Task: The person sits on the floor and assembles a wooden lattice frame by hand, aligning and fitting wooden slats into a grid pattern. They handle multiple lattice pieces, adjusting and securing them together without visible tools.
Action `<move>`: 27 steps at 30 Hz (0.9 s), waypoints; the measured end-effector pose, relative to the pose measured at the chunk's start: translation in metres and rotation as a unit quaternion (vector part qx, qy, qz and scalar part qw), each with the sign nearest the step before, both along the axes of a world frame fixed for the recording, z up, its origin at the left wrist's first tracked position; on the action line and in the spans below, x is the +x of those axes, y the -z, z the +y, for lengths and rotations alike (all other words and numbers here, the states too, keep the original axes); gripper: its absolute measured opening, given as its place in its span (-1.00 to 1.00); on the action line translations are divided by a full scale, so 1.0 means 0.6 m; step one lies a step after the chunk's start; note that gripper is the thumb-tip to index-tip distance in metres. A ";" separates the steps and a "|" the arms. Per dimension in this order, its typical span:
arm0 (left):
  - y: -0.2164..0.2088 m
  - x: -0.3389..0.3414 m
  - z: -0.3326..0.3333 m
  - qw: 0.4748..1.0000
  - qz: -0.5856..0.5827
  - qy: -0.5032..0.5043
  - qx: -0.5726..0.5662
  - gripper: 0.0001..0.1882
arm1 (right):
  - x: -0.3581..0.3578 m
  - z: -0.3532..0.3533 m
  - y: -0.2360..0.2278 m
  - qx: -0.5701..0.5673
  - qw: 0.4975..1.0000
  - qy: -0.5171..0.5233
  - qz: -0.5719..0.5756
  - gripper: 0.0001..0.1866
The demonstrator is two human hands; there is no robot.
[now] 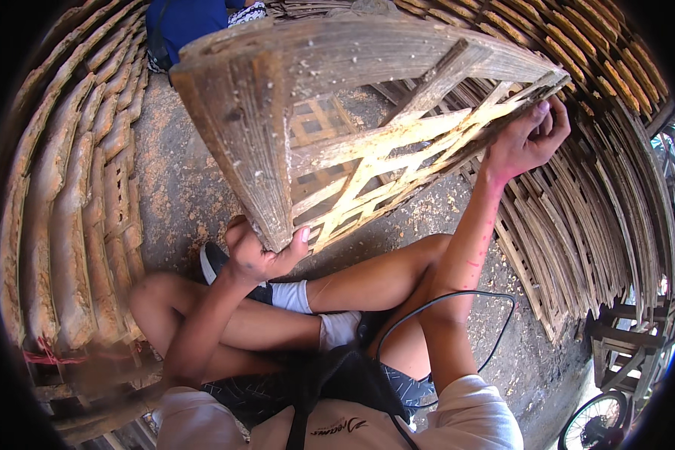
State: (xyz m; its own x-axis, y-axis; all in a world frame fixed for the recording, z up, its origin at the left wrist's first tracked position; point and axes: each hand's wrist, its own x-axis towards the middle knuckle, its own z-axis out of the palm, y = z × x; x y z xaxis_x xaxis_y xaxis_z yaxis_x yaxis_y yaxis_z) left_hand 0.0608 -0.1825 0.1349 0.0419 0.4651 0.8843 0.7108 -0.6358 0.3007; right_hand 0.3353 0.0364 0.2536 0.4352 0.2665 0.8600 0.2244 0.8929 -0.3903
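The floor is bearing scattered tan crumbs. The left stack is rising along one side in layered rows; the right stack is standing opposite, showing slatted wooden layers. The seated person's legs are folding across each other. The wooden frame is being held tilted above the floor, ahead of the legs. The right hand is gripping its right end, fingers curling, contact partly hidden. The left hand is holding the near lower corner, thumb and fingers pinching the wood.
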 end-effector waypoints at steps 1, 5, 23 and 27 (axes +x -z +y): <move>0.002 -0.003 -0.001 1.000 0.008 -0.001 -0.006 -0.79 | 0.012 0.002 0.001 0.013 1.000 -0.004 -0.018 -0.68; -0.013 0.006 -0.008 1.000 -0.009 -0.003 0.002 -0.82 | 0.043 -0.001 0.017 0.045 0.997 0.003 -0.061 -0.63; -0.018 0.030 -0.013 0.999 -0.005 0.022 0.034 -0.81 | 0.040 -0.035 0.005 0.008 0.946 0.263 -0.190 -0.78; -0.004 0.036 -0.013 0.999 -0.004 0.028 0.041 -0.81 | 0.038 -0.023 0.003 0.030 0.937 0.307 -0.166 -0.80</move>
State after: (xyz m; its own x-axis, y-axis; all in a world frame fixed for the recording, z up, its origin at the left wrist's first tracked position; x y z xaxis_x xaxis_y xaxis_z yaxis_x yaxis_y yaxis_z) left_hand 0.0824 -0.1905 0.1373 0.0587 0.3879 0.9198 0.6715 -0.6972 0.2512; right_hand 0.3581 0.0228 0.2518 0.1972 0.0003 0.9804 0.8034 0.5730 -0.1617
